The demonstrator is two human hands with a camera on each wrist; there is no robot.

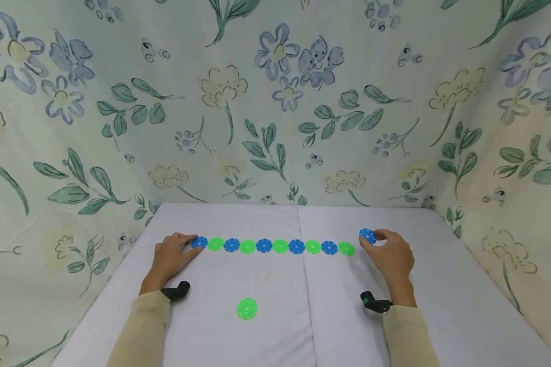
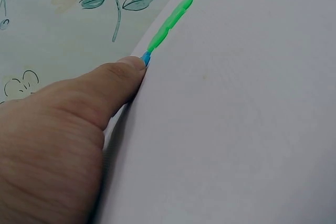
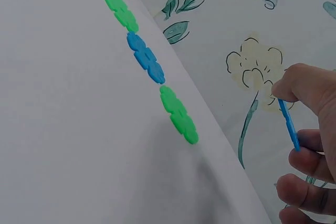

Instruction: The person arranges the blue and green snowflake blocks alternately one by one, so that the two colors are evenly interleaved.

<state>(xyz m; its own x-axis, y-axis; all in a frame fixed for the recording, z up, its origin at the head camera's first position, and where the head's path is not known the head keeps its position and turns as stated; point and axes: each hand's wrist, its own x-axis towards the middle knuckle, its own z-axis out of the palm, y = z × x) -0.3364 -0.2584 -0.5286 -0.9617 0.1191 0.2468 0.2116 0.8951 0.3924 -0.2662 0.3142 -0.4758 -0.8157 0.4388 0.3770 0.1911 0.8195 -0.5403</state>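
Note:
A row of flat, notched plastic discs, blue and green by turns, lies across the white cloth in the head view. At its left end my left hand [image 1: 172, 253] holds the outermost blue disc [image 1: 202, 243] between thumb and index finger, the disc lying on the cloth. My right hand [image 1: 392, 256] pinches another blue disc [image 3: 289, 124] by its edges, raised just past the row's right end. Closest to that hand in the row is a green disc [image 1: 346, 248]. The left wrist view shows my thumb [image 2: 123, 74] against the end disc; the fingers behind are hidden.
A single green disc [image 1: 247, 309] lies on the white cloth [image 1: 275, 280] nearer the body, between the forearms. A floral curtain [image 1: 275, 127] rises behind the table and along both sides. A crease runs down the cloth. Both wrists wear black camera mounts [image 1: 375, 303].

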